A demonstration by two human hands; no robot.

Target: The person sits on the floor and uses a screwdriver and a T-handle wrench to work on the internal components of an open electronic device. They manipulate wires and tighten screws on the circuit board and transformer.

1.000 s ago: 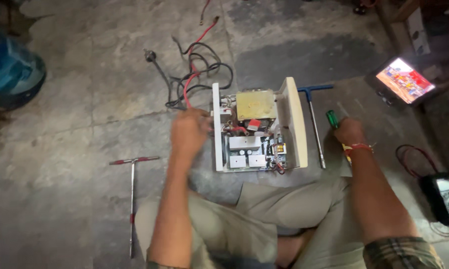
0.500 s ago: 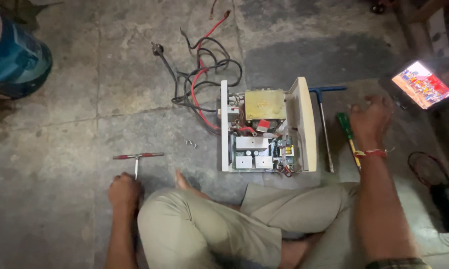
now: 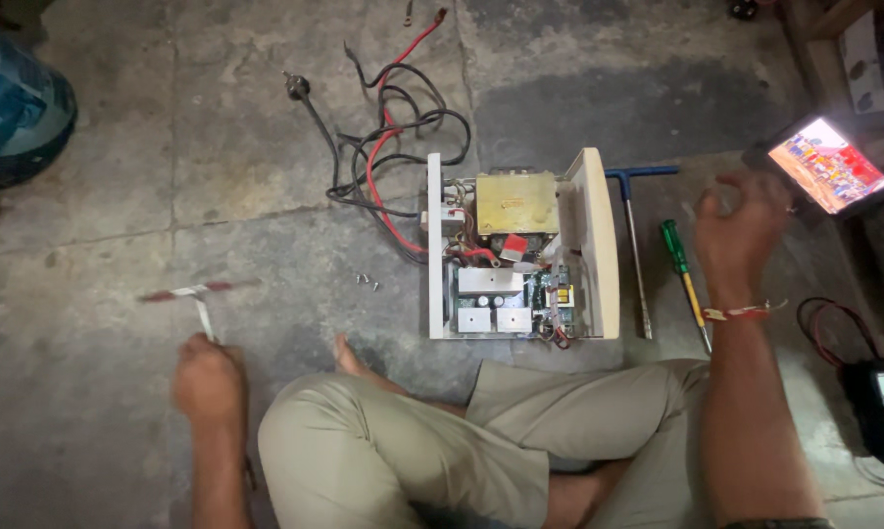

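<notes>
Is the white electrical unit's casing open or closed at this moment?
Open. The white electrical unit lies on the floor with its cover off, exposing a yellowish transformer block, circuit boards and wiring inside.

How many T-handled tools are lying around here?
2. A red-handled T-wrench is at the left, its shaft gripped by the left hand. A blue-handled T-wrench lies on the floor right of the open device. Others may lie out of view.

Cream-white opened device case (image 3: 591,235) holds a yellow block (image 3: 516,203). Left of the case, red and black cables (image 3: 388,147); right of it, a blue-handled T-wrench (image 3: 638,196) and green-handled screwdriver (image 3: 679,263).
</notes>
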